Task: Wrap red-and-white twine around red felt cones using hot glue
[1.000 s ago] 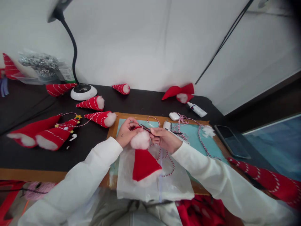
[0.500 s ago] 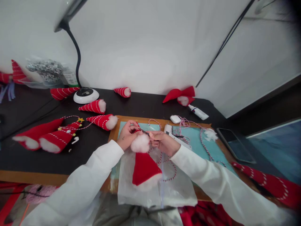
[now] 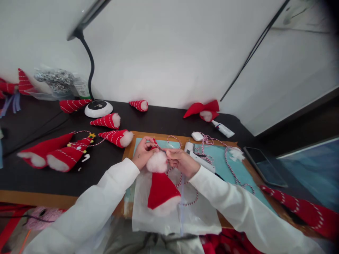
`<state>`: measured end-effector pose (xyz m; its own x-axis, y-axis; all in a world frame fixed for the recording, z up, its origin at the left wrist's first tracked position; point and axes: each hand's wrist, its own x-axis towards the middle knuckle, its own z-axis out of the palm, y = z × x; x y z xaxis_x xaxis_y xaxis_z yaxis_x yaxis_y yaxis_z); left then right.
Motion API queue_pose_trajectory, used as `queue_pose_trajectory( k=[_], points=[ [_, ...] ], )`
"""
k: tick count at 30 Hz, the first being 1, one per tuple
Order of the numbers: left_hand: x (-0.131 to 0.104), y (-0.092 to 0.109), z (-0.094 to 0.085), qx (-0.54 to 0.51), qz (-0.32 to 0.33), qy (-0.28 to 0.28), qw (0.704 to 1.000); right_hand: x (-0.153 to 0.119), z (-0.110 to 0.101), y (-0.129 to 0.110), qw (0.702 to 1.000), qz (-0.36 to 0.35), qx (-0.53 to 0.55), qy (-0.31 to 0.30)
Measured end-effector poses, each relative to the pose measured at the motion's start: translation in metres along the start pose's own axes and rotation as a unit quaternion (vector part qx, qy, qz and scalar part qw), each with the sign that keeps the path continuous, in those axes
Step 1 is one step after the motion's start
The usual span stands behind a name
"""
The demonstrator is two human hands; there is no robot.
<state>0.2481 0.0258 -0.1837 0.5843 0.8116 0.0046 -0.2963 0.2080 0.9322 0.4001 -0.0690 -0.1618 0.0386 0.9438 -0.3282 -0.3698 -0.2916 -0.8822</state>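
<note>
The left hand [image 3: 143,155] hid part of the red felt cone stuffed with white fluff [image 3: 157,163]; the small dark object [image 3: 163,151] in the right hand [image 3: 183,162] was too blurred to identify. Near the black table's back right corner, lettering on the white plastic tube [image 3: 224,129] was illegible; the picture's right edge cut off a white-dashed red cone [image 3: 304,208].

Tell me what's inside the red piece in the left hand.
White stuffing bulges from the near end of the red piece. Whatever lies deeper inside is covered by that stuffing and the left hand, so it cannot be seen.
</note>
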Motion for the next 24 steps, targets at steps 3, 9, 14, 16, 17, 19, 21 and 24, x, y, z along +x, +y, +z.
queue_pose_trajectory(
  k=[3,9,14,16,17,19,21,24],
  points=[
    [0.0,-0.001,0.0,-0.007,-0.001,-0.001,1.0,0.001,0.002,0.003,1.0,-0.006,0.001,-0.001],
    [0.0,-0.001,-0.001,-0.015,-0.004,-0.008,1.0,0.0,0.002,-0.001,0.999,-0.012,-0.004,-0.035],
    [0.001,-0.001,-0.001,-0.014,-0.013,-0.014,1.0,-0.006,0.002,-0.014,0.996,0.012,-0.035,-0.084],
    [0.001,0.0,0.0,-0.014,-0.015,-0.012,1.0,-0.006,0.003,-0.017,0.995,0.024,-0.038,-0.089],
    [0.001,0.0,0.0,-0.014,-0.016,-0.011,1.0,-0.006,0.003,-0.017,0.995,0.029,-0.039,-0.087],
    [0.0,0.001,0.0,-0.013,-0.018,-0.01,1.0,-0.004,0.003,-0.016,0.995,0.036,-0.047,-0.075],
    [-0.001,0.002,0.0,-0.009,-0.019,-0.012,1.0,-0.002,0.002,-0.013,0.996,0.037,-0.063,-0.057],
    [-0.001,0.003,0.001,0.0,-0.022,-0.022,1.0,0.001,0.001,-0.008,0.995,0.022,-0.094,-0.023]
  ],
)
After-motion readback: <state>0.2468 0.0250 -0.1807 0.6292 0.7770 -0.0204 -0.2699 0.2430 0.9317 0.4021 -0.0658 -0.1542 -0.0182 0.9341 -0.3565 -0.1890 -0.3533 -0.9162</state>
